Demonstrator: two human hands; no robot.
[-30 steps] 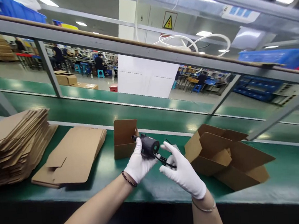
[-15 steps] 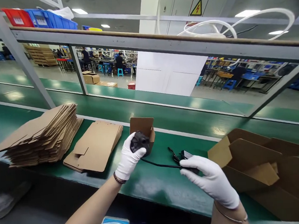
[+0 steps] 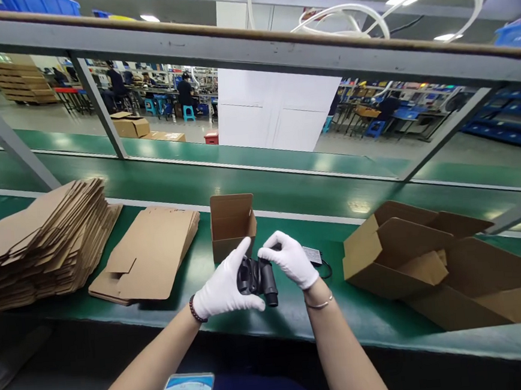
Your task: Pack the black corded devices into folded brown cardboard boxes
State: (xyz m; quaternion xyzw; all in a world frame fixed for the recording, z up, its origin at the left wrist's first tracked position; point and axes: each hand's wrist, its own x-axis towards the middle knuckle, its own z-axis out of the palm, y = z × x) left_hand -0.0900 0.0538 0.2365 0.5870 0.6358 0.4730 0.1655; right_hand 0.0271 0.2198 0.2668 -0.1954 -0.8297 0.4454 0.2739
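Both my hands wear white gloves and meet over the near edge of the green belt [image 3: 297,312]. My left hand [image 3: 223,288] is closed around a small black device [image 3: 255,277], index finger stretched up. My right hand [image 3: 288,259] grips the same black device from the right side. Its black cable and adapter [image 3: 314,255] lie on the belt just behind my right hand. A small open cardboard box [image 3: 231,224] stands upright right behind my hands.
A thick stack of flat cardboard blanks [image 3: 39,242] lies at the left, a thinner pile [image 3: 150,255] beside it. A larger open carton [image 3: 432,262] lies on its side at the right. A grey metal frame rail [image 3: 249,54] crosses above; other workers sit far behind.
My right hand left the adapter on the belt and came over to the black device. My left hand drew the device back from the small box toward me.
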